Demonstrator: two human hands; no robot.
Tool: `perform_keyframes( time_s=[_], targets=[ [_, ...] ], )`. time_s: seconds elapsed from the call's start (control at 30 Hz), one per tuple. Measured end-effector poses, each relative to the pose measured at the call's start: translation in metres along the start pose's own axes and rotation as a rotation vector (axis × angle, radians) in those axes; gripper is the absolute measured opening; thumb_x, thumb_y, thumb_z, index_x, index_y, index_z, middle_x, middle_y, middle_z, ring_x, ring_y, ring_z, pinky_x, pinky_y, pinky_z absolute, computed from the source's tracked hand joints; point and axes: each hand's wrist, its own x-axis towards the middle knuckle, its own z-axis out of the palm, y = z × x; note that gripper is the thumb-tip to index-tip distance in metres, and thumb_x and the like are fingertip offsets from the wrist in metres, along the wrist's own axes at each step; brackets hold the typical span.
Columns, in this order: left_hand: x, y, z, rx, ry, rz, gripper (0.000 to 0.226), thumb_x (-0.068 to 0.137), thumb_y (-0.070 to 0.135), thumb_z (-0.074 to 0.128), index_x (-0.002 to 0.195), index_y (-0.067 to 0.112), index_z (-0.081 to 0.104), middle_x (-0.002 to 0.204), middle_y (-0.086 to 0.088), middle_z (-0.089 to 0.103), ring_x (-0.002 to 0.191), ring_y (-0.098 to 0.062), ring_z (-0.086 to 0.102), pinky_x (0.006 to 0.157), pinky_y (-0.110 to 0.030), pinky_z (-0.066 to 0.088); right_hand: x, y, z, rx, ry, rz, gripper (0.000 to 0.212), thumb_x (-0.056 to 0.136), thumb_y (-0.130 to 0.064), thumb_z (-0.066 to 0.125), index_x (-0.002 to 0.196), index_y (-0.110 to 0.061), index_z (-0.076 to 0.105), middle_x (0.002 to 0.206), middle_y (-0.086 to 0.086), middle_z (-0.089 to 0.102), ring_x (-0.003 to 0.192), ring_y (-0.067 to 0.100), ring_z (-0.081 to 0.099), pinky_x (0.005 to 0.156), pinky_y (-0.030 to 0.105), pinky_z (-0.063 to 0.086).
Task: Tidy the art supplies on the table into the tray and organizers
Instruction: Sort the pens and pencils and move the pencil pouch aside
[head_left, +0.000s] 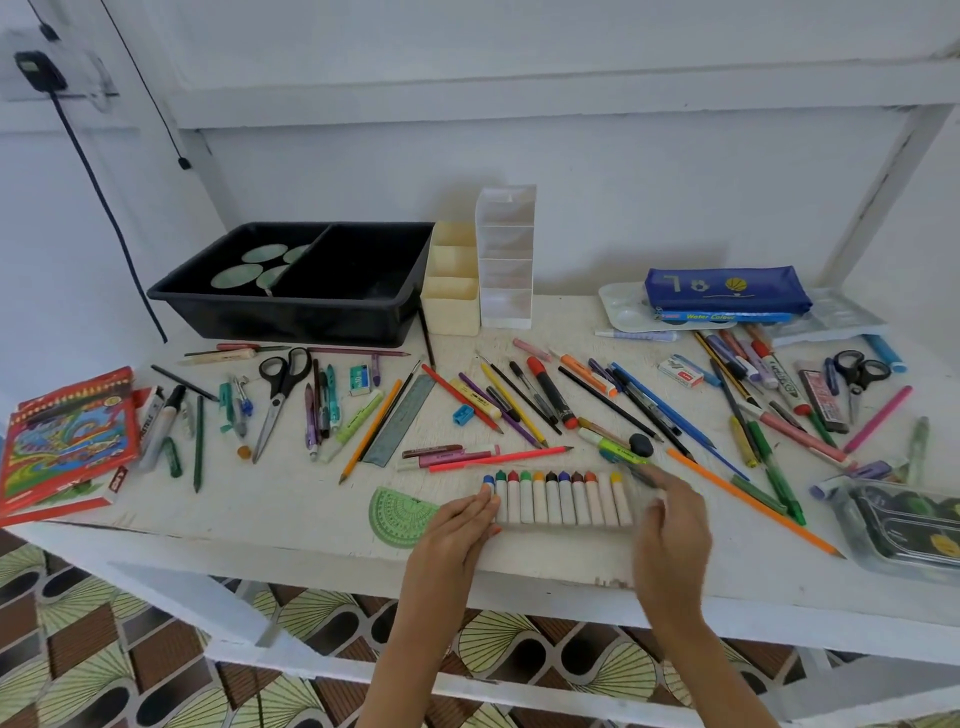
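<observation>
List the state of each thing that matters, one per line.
crayon row: flat on table, between both grips
left grip: straight fingers touch its left end
right grip: touches its right end, blurred
black tray: left compartment holds green discs
cream organizer: upright, looks empty
left scissors: shut, on table

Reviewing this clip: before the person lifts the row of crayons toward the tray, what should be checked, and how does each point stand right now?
1. Left hand at the left end of the row of crayons: ok, it touches the blue-tipped end.
2. Right hand grip on the right end: cannot tell, it is blurred.
3. Crayons side by side, tips toward the wall: ok.
4. Room in the black tray: ok, nothing shows in its right compartment.
5. Green protractor clear of the row: ok, it lies left of the left hand.
</observation>
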Motion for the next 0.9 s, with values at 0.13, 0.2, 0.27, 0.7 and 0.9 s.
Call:
perform_keyframes(
  time_s=[0.13,0.2,0.27,0.7,0.9],
  targets=[
    [0.002,0.001,0.001,0.029,-0.024,0.023,0.044,0.079,-0.002,0.068,0.122,0.005,0.059,0.127,-0.002,0.058,0.117,-0.007,0.046,0.105,-0.006,0.026,0.002,0.006,-0.014,0.022,-0.049,0.019,0.037,0.088,-0.015,0.039,0.112,-0.003,0.064,0.102,0.002,0.057,0.1,0.016,0.053,0.088,0.015,0.036],
    [0.002,0.001,0.001,0.089,-0.035,0.053,0.038,0.084,0.003,0.064,0.122,0.002,0.06,0.128,-0.005,0.059,0.118,-0.009,0.045,0.107,-0.01,0.023,-0.001,0.008,-0.012,-0.008,-0.058,-0.012,0.027,0.09,-0.011,0.049,0.109,-0.002,0.067,0.101,0.004,0.058,0.096,0.018,0.055,0.089,0.025,0.043],
    [-0.001,0.002,0.004,0.139,-0.04,0.054,0.038,0.092,0.017,0.048,0.126,0.003,0.056,0.133,-0.006,0.054,0.125,-0.014,0.044,0.11,-0.019,0.022,-0.003,0.011,-0.008,-0.039,-0.036,-0.027,0.023,0.089,0.003,0.056,0.108,-0.002,0.067,0.099,0.006,0.059,0.094,0.019,0.057,0.088,0.028,0.047],
    [0.006,0.033,0.014,0.221,0.099,-0.054,0.046,0.092,0.03,0.038,0.124,0.004,0.06,0.13,-0.006,0.056,0.13,-0.025,0.045,0.106,-0.044,0.036,-0.01,0.022,0.001,-0.26,-0.063,-0.186,0.032,0.082,0.008,0.057,0.113,0.006,0.062,0.101,0.01,0.06,0.1,0.015,0.048,0.088,0.026,0.048],
    [0.037,0.043,0.044,0.345,-0.156,-0.109,0.078,0.092,0.059,-0.003,0.147,0.009,0.023,0.155,-0.008,0.017,0.145,-0.025,0.0,0.116,-0.041,-0.004,-0.01,0.022,0.004,-0.341,-0.031,-0.215,0.04,0.087,-0.014,0.039,0.109,0.007,0.064,0.098,0.013,0.062,0.099,0.016,0.046,0.082,0.03,0.051]
  ],
)
